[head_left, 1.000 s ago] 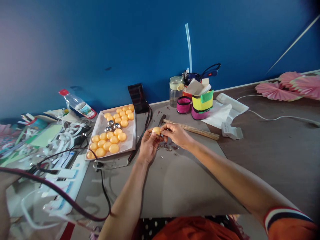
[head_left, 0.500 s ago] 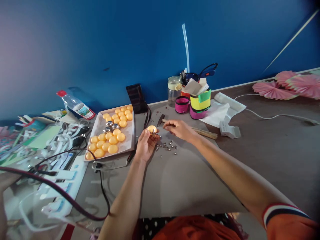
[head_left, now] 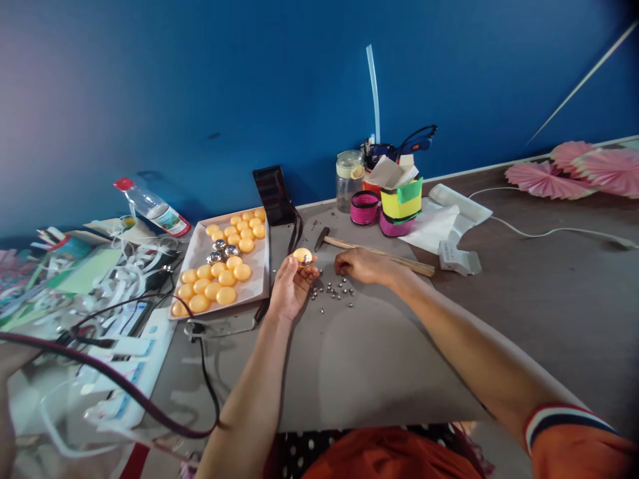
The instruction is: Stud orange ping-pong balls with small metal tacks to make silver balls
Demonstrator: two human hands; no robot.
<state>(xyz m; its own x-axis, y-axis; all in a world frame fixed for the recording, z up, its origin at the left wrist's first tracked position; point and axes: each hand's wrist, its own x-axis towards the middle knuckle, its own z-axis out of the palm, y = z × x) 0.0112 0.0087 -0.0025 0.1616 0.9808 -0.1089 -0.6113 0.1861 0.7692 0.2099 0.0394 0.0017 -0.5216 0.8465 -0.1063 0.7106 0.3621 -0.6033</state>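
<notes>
My left hand (head_left: pixel 291 287) is closed around an orange ball (head_left: pixel 302 255) that has silver spots on its near side. My right hand (head_left: pixel 363 265) hovers low over the mat, its fingers curled together and pointing down beside several small shiny metal studs (head_left: pixel 330 290). What its fingertips hold, if anything, is hidden. Just behind that hand lies a hammer (head_left: pixel 379 251) with a wooden handle. To the left, a shallow white tray (head_left: pixel 257 286) bears several plain orange balls (head_left: pixel 225 295) and, among them, 3 balls covered in silver (head_left: pixel 231 251).
A clear plastic bottle (head_left: pixel 160 214) leans behind the tray amid white cables and clutter. Against the blue wall stand a dark phone-like case (head_left: pixel 273 194), a glass jar (head_left: pixel 349 183) and a yellow-green container (head_left: pixel 399 203). A dark cable (head_left: pixel 114 386) loops at lower left.
My right hand has moved slightly right and down, away from the ball and toward the studs, its fingers curling lower. My left hand still holds the ball in about the same place.
</notes>
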